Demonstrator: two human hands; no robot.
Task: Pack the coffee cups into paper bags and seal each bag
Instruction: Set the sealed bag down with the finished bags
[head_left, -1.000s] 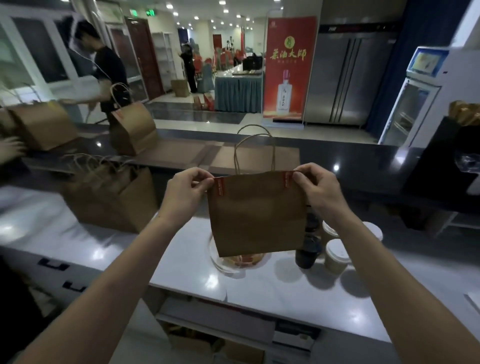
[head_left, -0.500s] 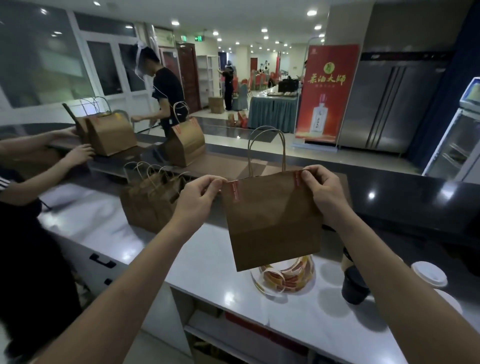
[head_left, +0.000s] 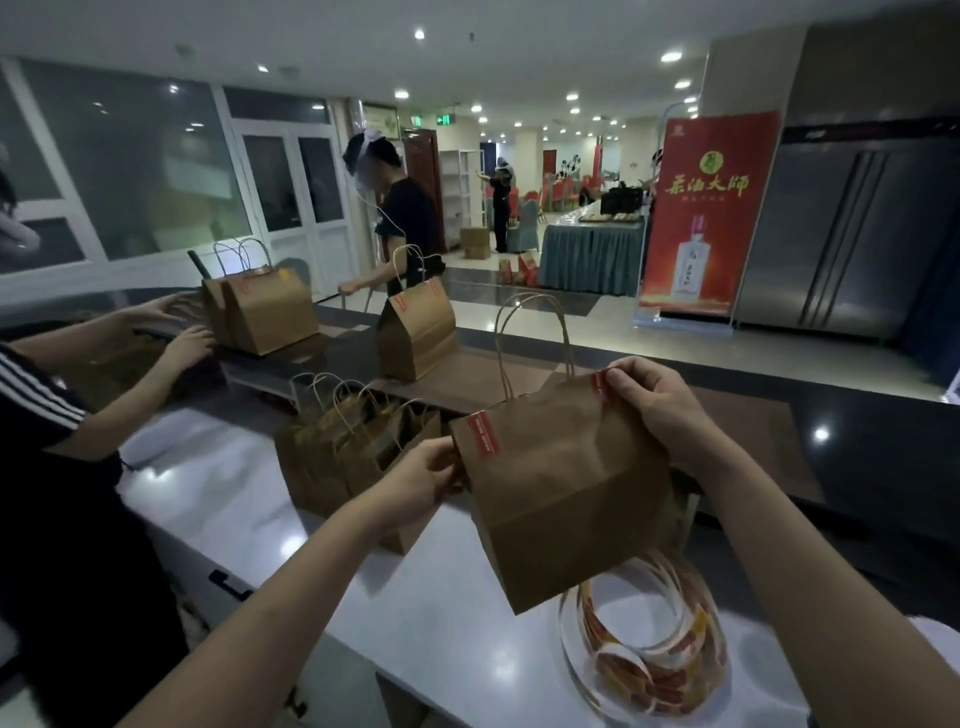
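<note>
Head view, left hand (head_left: 426, 475) and right hand (head_left: 660, 410), fingers (head_left: 631, 378) pinching tilted paper bag (head_left: 561, 493) top corners

1. The bare left forearm comes in from 7 o'clock and stretches toward 1 o'clock.
2. The left grip (head_left: 431, 475) has its fingers curled, pinching the paper bag (head_left: 561, 499) at the bag's 9 o'clock edge.
3. The bare right forearm comes in from 4 o'clock and rises toward 11 o'clock.
4. The right grip (head_left: 660, 410) pinches the bag's top corner at 1 o'clock and sits higher than the left.
</note>
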